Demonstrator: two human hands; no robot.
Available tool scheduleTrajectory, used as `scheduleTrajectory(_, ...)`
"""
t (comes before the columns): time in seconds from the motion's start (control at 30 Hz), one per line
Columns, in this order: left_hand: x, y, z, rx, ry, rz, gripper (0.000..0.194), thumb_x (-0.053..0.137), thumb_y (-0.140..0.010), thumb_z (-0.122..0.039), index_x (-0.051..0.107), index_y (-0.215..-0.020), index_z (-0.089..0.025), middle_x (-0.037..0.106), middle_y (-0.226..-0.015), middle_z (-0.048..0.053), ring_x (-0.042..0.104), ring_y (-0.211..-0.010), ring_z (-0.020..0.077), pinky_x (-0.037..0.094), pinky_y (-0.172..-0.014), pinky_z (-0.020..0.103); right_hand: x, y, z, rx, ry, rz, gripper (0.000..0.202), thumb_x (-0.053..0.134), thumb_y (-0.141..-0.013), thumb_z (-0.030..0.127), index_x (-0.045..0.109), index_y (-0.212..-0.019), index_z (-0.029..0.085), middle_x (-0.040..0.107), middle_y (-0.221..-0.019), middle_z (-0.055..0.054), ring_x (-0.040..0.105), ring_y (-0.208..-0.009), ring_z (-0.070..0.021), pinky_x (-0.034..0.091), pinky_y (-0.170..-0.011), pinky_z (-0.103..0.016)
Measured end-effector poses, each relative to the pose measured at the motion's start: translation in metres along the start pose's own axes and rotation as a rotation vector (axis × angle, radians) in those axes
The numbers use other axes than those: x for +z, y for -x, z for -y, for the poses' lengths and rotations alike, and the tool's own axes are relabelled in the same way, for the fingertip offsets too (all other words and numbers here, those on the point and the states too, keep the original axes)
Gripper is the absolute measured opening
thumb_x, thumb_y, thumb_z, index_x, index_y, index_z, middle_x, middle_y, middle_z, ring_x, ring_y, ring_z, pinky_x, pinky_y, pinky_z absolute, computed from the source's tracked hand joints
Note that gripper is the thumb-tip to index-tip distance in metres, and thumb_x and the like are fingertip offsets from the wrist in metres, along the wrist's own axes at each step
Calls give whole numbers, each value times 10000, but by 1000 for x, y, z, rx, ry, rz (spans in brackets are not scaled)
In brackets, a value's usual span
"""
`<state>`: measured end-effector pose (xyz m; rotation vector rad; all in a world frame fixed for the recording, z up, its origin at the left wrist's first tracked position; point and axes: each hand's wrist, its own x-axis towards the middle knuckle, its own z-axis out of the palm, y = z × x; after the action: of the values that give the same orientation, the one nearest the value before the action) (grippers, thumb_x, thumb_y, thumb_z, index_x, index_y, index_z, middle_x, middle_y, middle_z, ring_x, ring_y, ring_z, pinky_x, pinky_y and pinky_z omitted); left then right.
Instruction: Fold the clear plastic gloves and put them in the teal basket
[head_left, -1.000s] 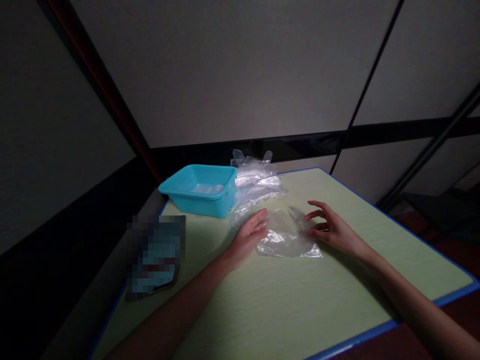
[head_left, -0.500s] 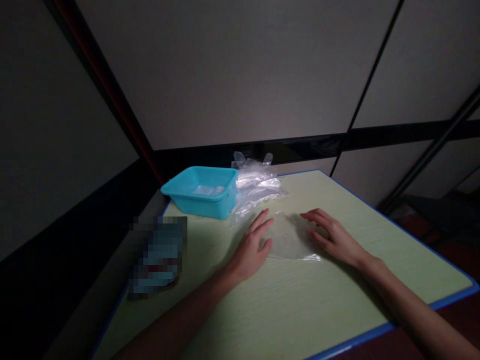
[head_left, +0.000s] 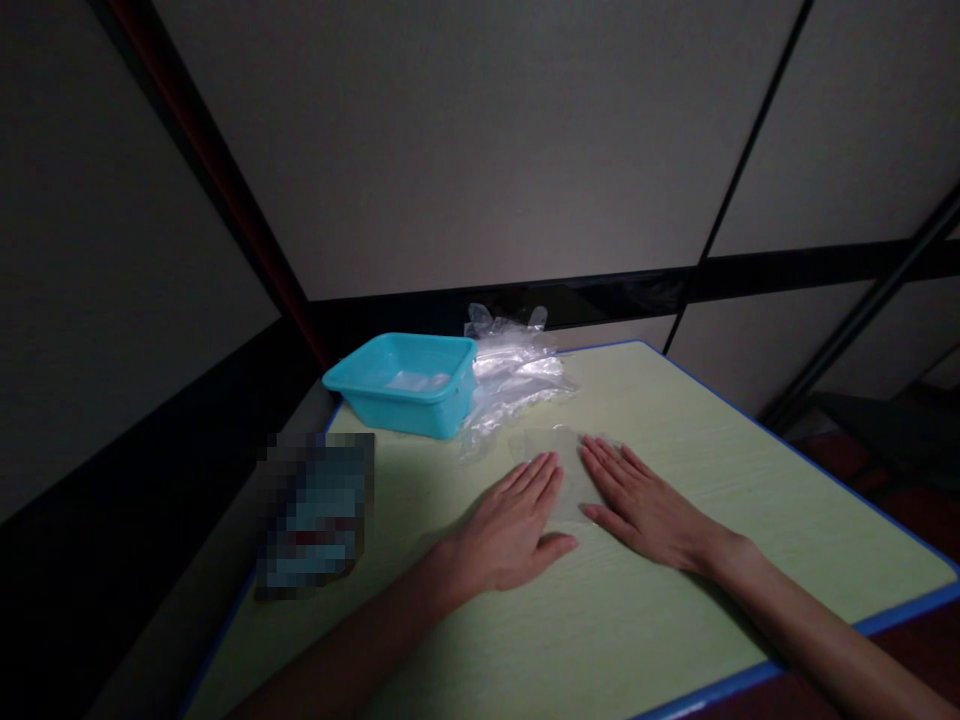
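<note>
A thin, clear disposable plastic glove (head_left: 574, 490) lies flat on the table, its outline faint and partly covered by my hands. My left hand (head_left: 517, 525) rests palm down over its left side, fingers stretched out and thumb apart. On the other side, my right hand (head_left: 641, 500) is also laid flat, with its fingertips on the plastic and its thumb pointing inward. Neither hand grips anything. Behind them is a loose pile of clear plastic gloves (head_left: 517, 370), with finger shapes sticking up at the back.
A turquoise plastic basin (head_left: 442, 415) stands left of the pile, with something clear inside. A pixelated package (head_left: 319, 515) lies at the table's left edge. The pale green table (head_left: 660, 640) has a blue rim, and wall panels (head_left: 487, 150) rise behind it.
Both hands have lowered from a raised, curved pose to lying flat on the plastic glove. My left hand has come nearer to me; the glove looks smoother and flatter.
</note>
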<state>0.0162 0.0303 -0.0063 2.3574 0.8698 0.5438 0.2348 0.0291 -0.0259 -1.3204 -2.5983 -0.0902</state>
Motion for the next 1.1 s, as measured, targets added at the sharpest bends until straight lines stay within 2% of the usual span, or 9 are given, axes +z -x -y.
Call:
scheduleTrajectory(0.3, 2, 1, 3, 7, -99, 28, 636, 457, -813, -455, 277, -1336, -140, 149, -1425, 103, 93, -1319, 222, 44, -1057, 360, 3, 2, -1, 75, -23, 44, 725, 301, -843, 568, 145, -1380, 107, 174, -1410, -160, 130, -1297, -265, 176, -1031, -494)
scheduleTrajectory(0.43, 1, 2, 5, 1, -129, 20, 673, 485, -797, -436, 236, -1352, -146, 147, -1432, 98, 103, -1319, 226, 74, -1062, 367, -10, 1, -6, 41, -142, 62, 693, 334, -852, 530, 97, -1391, 167, 164, -1424, -131, 107, -1305, -266, 173, -1021, -522)
scheduleTrajectory(0.5, 0, 3, 5, 5, -137, -22, 659, 509, -788, -389, 250, -1350, -161, 190, -1427, 90, 138, -1314, 226, 99, -1064, 366, -25, 3, -8, -20, -223, 35, 647, 391, -850, 485, 166, -1382, 196, 212, -1423, -110, 135, -1305, -261, 217, -1015, -507)
scheduleTrajectory(0.53, 0, 4, 4, 14, -143, -51, 640, 513, -786, -362, 268, -1344, -169, 225, -1419, 87, 165, -1307, 227, 113, -1063, 367, -32, 5, -9, -57, -249, 15, 592, 426, -845, 457, 261, -1354, 205, 271, -1405, -102, 184, -1296, -255, 256, -1008, -482)
scheduleTrajectory(0.6, -1, 5, 3, 32, -163, -108, 592, 513, -782, -310, 317, -1324, -176, 313, -1384, 89, 239, -1281, 230, 150, -1058, 368, -46, 12, -9, -127, -251, -1, 388, 465, -845, 385, 496, -1189, 209, 441, -1290, -94, 348, -1217, -236, 348, -961, -422)
scheduleTrajectory(0.67, -1, 6, 2, 42, -181, -145, 553, 515, -772, -271, 368, -1296, -175, 392, -1334, 98, 316, -1237, 237, 198, -1042, 370, -53, 20, -7, -177, -195, 21, 228, 468, -854, 317, 611, -992, 204, 553, -1115, -82, 487, -1065, -211, 416, -878, -383)
scheduleTrajectory(0.77, 1, 6, 2, 49, -176, -162, 507, 528, -758, -254, 428, -1251, -188, 468, -1262, 100, 397, -1169, 255, 261, -1008, 384, -53, 29, -3, -185, -78, 22, 197, 442, -868, 247, 634, -886, 204, 595, -945, -62, 551, -887, -190, 449, -768, -362)
scheduleTrajectory(0.9, 2, 5, 3, 49, -183, -177, 470, 537, -752, -259, 460, -1212, -197, 506, -1210, 96, 446, -1113, 268, 308, -973, 394, -45, 32, 0, -162, 16, -53, 251, 384, -886, 196, 629, -829, 190, 618, -850, -61, 562, -768, -175, 438, -686, -335)
scheduleTrajectory(1.1, 2, 4, 1, 53, -287, -170, 420, 545, -745, -256, 484, -1155, -186, 534, -1165, 100, 481, -1071, 258, 356, -937, 383, -42, 32, 5, -155, 37, -127, 231, 384, -850, 140, 612, -819, 164, 624, -847, -89, 562, -797, -194, 431, -672, -330)
